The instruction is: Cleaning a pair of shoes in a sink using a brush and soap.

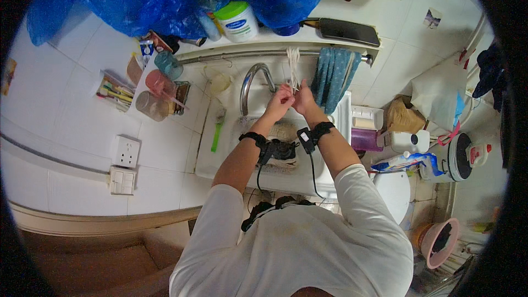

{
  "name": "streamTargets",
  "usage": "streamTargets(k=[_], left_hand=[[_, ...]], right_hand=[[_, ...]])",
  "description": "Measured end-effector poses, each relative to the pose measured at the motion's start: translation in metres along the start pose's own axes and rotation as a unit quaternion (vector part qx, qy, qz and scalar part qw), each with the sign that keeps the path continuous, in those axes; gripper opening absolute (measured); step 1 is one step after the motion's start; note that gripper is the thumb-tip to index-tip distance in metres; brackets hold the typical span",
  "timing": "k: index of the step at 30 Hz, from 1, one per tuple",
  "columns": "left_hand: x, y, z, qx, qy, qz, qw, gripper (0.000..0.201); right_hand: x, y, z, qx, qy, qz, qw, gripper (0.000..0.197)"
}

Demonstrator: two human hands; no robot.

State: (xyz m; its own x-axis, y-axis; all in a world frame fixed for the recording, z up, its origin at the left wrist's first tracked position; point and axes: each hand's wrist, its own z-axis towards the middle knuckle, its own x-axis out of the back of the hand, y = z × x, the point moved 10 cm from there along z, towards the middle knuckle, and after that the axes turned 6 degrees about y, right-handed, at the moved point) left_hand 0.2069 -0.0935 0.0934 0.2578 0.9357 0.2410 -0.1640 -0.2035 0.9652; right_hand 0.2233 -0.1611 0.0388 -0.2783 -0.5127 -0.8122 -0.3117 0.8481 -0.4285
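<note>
A bundle of white shoelaces point(293, 66) hangs looped over the metal rail above the sink. Both of my hands are raised to its lower end, close together, just right of the curved tap point(247, 91). My left hand point(282, 99) is closed, its fingers pinching the laces. Beside it, my right hand point(303, 99) is closed on the same strands, and its fingertips are partly hidden. Below my wrists, the white sink point(220, 154) holds water and a pale and dark item that looks like footwear point(283, 132), partly covered by my forearms and wrist straps.
A green-handled brush point(218, 132) lies on the sink's left ledge. Right of the laces, a blue patterned towel point(333, 80) hangs on the rail point(231, 54). Cups point(159, 83) stand in a wall rack at left. A phone point(349, 31) and a green-lidded tub point(237, 23) rest on the shelf.
</note>
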Motion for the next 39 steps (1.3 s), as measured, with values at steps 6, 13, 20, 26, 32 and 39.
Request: streamTargets(k=[6, 13, 20, 26, 32, 39], left_hand=[[0.010, -0.023, -0.011, 0.004, -0.084, -0.047, 0.995, 0.022], [0.045, -0.069, -0.069, 0.084, -0.112, 0.022, 0.990, 0.018], [0.033, -0.028, -0.052, -0.050, -0.119, 0.057, 0.990, 0.034], [0.047, 0.044, -0.020, -0.132, 0.109, 0.178, 0.969, 0.057], [0.030, 0.068, 0.016, -0.144, 0.166, 0.165, 0.962, 0.062], [0.024, 0.078, 0.037, -0.158, 0.177, 0.167, 0.957, 0.051]], right_hand=[[0.002, 0.005, -0.014, 0.055, 0.040, -0.065, 0.996, 0.062], [0.036, -0.016, -0.023, 0.102, 0.206, -0.163, 0.959, 0.063], [0.005, -0.124, -0.014, 0.415, 0.206, -0.474, 0.749, 0.046], [-0.055, -0.122, -0.024, 0.440, 0.026, -0.581, 0.684, 0.048], [-0.074, -0.126, -0.028, 0.474, 0.047, -0.580, 0.661, 0.048], [-0.094, -0.130, -0.014, 0.506, -0.040, -0.580, 0.636, 0.039]])
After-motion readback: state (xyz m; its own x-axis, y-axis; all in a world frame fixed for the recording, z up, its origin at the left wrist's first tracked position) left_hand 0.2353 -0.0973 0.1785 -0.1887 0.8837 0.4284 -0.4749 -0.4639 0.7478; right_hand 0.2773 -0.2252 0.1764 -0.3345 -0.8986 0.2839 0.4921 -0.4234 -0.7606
